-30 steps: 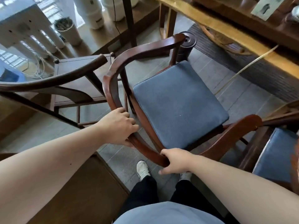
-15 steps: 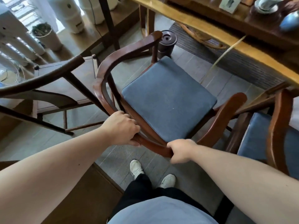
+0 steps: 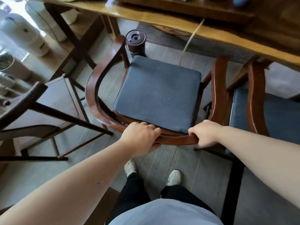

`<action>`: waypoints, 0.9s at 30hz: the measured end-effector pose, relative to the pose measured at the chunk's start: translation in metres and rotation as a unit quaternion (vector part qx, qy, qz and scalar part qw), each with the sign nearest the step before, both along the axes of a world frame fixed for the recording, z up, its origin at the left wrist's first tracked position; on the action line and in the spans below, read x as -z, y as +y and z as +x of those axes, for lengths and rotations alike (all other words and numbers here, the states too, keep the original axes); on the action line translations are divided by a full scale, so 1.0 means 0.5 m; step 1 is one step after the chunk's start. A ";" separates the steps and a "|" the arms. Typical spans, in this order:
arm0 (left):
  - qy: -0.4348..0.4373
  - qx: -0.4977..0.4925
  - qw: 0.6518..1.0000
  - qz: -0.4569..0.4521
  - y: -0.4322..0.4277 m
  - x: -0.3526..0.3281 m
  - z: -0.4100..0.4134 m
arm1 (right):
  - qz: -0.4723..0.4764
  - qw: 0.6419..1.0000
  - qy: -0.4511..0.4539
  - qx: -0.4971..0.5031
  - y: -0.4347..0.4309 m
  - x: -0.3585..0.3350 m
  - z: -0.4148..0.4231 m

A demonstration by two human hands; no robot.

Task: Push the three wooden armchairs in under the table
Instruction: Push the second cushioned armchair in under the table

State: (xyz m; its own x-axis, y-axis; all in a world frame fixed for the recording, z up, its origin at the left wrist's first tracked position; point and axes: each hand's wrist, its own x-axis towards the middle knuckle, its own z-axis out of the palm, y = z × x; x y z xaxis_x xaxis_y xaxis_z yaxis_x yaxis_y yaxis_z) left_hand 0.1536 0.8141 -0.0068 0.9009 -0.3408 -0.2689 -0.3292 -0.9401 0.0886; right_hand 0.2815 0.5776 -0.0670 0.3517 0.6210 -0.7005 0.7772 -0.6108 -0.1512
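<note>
A reddish wooden armchair (image 3: 100,73) with a blue seat cushion (image 3: 158,93) faces the long wooden table (image 3: 178,21) straight ahead of me. My left hand (image 3: 141,137) and my right hand (image 3: 205,133) both grip its curved back rail, one on each side of the middle. Its front armrest tips lie close to the table's edge. A second armchair (image 3: 256,98) with a blue cushion stands right beside it on the right, its front partly under the table. A darker wooden chair (image 3: 48,101) without a cushion stands at the left, turned away.
A dark cylindrical bin (image 3: 135,42) sits on the floor just in front of the chair's left armrest. A pale cord (image 3: 190,41) hangs from the table to the floor. White appliances (image 3: 24,34) stand at the far left. My feet (image 3: 173,177) are on grey floor tiles behind the chair.
The armchair has swung round to face the table squarely and moved closer to it. Both hands have stayed on the back rail. The chair on the right has come further into view.
</note>
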 end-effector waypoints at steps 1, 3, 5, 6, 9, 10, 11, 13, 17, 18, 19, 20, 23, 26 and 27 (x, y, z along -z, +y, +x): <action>-0.008 0.008 1.000 -0.007 0.012 0.002 -0.001 | 0.023 1.000 0.000 0.017 0.002 0.000 -0.013; -0.019 0.038 0.999 -0.019 0.040 0.008 0.005 | 0.081 0.995 0.001 0.066 0.021 -0.011 -0.048; -0.037 0.065 0.996 -0.038 0.069 0.011 0.011 | 0.160 0.980 0.006 0.115 0.051 -0.029 -0.089; -0.044 0.083 0.994 -0.048 0.088 0.013 0.013 | 0.197 0.971 0.004 0.136 0.070 -0.039 -0.107; -0.054 0.124 0.989 -0.065 0.168 0.026 0.015 | 0.271 0.945 -0.024 0.179 0.123 -0.057 -0.164; -0.052 0.127 0.988 -0.064 0.202 0.032 0.015 | 0.283 0.939 -0.047 0.190 0.138 -0.054 -0.180; -0.052 0.125 0.989 -0.064 0.238 0.041 0.016 | 0.291 0.932 -0.077 0.202 0.151 -0.052 -0.192; -0.049 0.103 0.990 -0.081 0.301 0.060 0.018 | 0.293 0.920 -0.139 0.222 0.166 -0.048 -0.208; -0.051 0.127 0.985 -0.106 0.347 0.089 0.032 | 0.305 0.905 -0.189 0.229 0.164 -0.048 -0.216; -0.054 0.142 0.983 -0.105 0.348 0.091 0.037 | 0.310 0.902 -0.191 0.234 0.165 -0.050 -0.215; -0.056 0.156 0.981 -0.105 0.348 0.092 0.042 | 0.311 0.899 -0.191 0.240 0.166 -0.051 -0.215; -0.054 0.169 0.978 -0.105 0.349 0.093 0.046 | 0.310 0.899 -0.188 0.247 0.166 -0.050 -0.218; -0.063 0.194 0.974 -0.101 0.354 0.096 0.049 | 0.301 0.902 -0.177 0.255 0.168 -0.050 -0.220; -0.059 0.202 0.972 -0.106 0.357 0.093 0.053 | 0.302 0.901 -0.173 0.258 0.169 -0.051 -0.218; -0.060 0.204 0.971 -0.111 0.359 0.095 0.050 | 0.302 0.902 -0.171 0.257 0.170 -0.049 -0.220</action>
State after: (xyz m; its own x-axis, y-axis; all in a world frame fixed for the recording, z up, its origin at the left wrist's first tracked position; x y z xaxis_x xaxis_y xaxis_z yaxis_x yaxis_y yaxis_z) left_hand 0.1785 0.9936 -0.0543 0.6984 -0.7140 -0.0488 -0.6913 -0.6907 0.2123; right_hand 0.1717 0.6624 -0.0427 0.8331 0.5466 -0.0851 0.4790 -0.7897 -0.3833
